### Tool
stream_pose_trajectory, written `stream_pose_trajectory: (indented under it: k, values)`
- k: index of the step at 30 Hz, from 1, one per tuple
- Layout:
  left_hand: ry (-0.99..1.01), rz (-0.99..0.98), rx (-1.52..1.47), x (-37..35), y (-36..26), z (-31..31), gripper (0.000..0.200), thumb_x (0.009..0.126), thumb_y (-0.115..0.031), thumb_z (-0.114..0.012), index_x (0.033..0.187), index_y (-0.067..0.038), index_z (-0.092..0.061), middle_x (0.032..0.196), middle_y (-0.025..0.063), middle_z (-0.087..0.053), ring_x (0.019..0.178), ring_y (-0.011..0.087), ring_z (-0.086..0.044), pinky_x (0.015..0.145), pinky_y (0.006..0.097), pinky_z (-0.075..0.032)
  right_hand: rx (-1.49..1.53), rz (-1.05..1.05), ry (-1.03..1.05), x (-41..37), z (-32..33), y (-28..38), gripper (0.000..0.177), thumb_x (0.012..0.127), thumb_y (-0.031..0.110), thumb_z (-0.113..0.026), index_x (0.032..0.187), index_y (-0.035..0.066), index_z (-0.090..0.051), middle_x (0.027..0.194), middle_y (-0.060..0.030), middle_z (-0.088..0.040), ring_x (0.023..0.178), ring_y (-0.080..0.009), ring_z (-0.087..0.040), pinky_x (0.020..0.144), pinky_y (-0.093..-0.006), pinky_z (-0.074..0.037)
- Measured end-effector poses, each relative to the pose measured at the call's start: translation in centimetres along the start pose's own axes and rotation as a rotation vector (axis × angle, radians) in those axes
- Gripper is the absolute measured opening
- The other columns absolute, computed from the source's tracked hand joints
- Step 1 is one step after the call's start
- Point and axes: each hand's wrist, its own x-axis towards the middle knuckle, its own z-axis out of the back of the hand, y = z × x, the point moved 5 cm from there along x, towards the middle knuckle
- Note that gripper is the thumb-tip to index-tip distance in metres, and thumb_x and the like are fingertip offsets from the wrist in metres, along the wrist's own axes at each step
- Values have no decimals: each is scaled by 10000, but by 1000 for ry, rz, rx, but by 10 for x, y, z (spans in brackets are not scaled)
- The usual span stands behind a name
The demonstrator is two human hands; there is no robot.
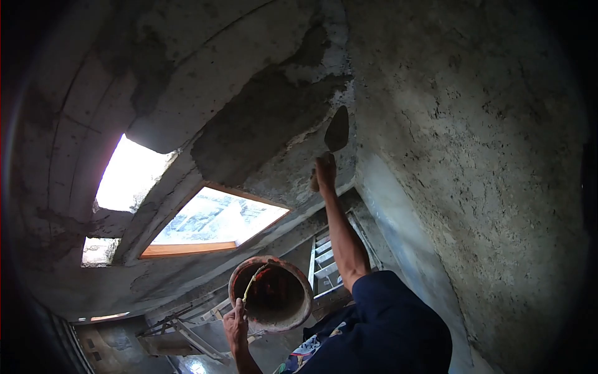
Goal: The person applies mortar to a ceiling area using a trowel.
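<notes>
While daylight comes through the wood-framed window opening on the left, the left hand grips the rim of a mortar-crusted bucket held low. Further right, the raised right hand is closed round a trowel, its blade against the rough plastered wall.

Wall beside trowel, free room around bucket
</notes>
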Motion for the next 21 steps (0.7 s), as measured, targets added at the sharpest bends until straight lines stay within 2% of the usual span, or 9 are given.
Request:
stream_pose_trajectory:
  k: [4,7,9,11,13,15,17,19,21]
  values:
    - [44,-47,49,5,-5,-14,556,945,-433,-528,534,-64,-461,513,-43,-370,474,64,-286,456,266,-203,186,-354,42,-24,42,7,276,842,140,-600,1076,63,-473,782,-46,-534,524,-128,-534,433,-301,-449]
    - [114,-110,24,15,-1,-26,475,934,-443,-545,597,-115,-482,527,-74,-375,399,28,-277,384,223,-180,-83,-253,188,-52,74,23,383,817,190,-654,1124,30,-492,662,-32,-541,472,-120,-528,403,-315,-425]
    - [133,-128,57,15,-9,-35,487,947,-448,-520,598,-111,-481,530,-76,-367,419,26,-283,399,229,-183,-196,-175,288,-80,101,33,446,815,214,-678,1173,23,-491,615,-27,-530,435,-123,-511,385,-295,-406]
    - [175,-204,92,18,-12,-46,493,958,-454,-494,604,-111,-484,528,-74,-366,442,23,-300,413,230,-195,-290,-264,484,-115,125,74,541,815,276,-696,1236,18,-475,633,-29,-543,460,-106,-527,406,-281,-421]
    - [198,-216,106,16,-22,-57,514,970,-466,-453,610,-100,-480,523,-67,-370,460,28,-322,422,235,-212,-511,-350,628,-148,147,131,623,804,365,-698,1266,19,-464,728,-100,-616,610,-188,-622,553,-326,-495]
    - [195,-207,165,6,-44,-68,556,981,-432,-427,618,-13,-468,533,-15,-401,519,89,-350,485,290,-287,-803,-220,824,-171,158,189,639,790,434,-682,1257,48,-476,863,-187,-650,845,-316,-650,755,-395,-498]
    - [227,-254,173,6,-53,-77,547,986,-429,-399,663,1,-497,546,3,-435,537,100,-392,501,292,-329,-1189,-215,952,-189,168,225,617,777,439,-675,1241,80,-483,970,-248,-637,1007,-408,-591,869,-443,-448]
    - [283,-312,81,-3,-63,-87,524,985,-426,-404,713,3,-532,560,-3,-435,558,85,-394,508,279,-337,-1145,-320,1091,-207,168,245,572,756,382,-690,1194,78,-483,955,-263,-633,970,-429,-593,837,-470,-453]
    - [287,-258,30,-7,-63,-93,521,979,-445,-422,741,1,-549,563,-29,-426,547,63,-382,478,262,-313,-1146,-226,1196,-223,153,251,559,747,348,-690,1197,82,-488,922,-254,-638,952,-431,-595,828,-482,-453]
